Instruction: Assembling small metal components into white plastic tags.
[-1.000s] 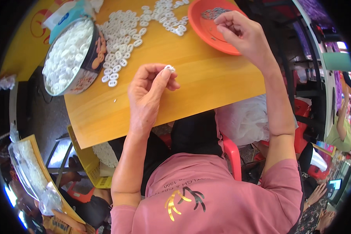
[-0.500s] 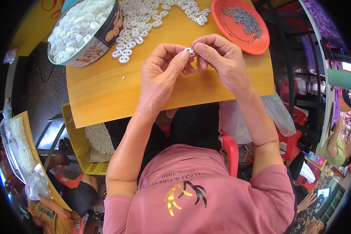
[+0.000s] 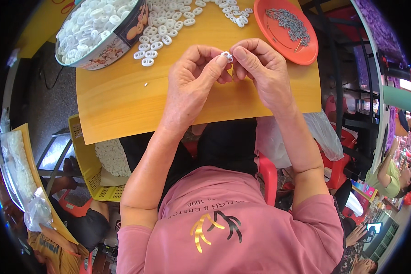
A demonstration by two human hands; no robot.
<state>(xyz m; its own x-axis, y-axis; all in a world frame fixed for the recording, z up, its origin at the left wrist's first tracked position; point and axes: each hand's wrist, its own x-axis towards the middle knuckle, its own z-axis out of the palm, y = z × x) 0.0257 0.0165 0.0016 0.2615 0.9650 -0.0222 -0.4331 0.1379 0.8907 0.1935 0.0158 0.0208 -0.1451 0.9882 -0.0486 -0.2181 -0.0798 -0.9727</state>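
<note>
Pink shirt [image 3: 265, 228] here, and what a front, gold branching print [image 3: 198, 234] flaring beside its black twin [image 3: 233, 225], dark lettering [image 3: 200, 204] running nearer the waist; short pink sleeves, left [image 3: 134, 239] and right [image 3: 316, 213], stopping above the elbows, then black trousers [image 3: 231, 148] below

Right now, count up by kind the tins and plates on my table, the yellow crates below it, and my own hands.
Round patterned tin: 1
Red plate: 1
Yellow plastic crate: 1
Bare hands: 2, left hand and right hand
Total: 5
The loose white two-hole pieces overlap too much to count.
</note>
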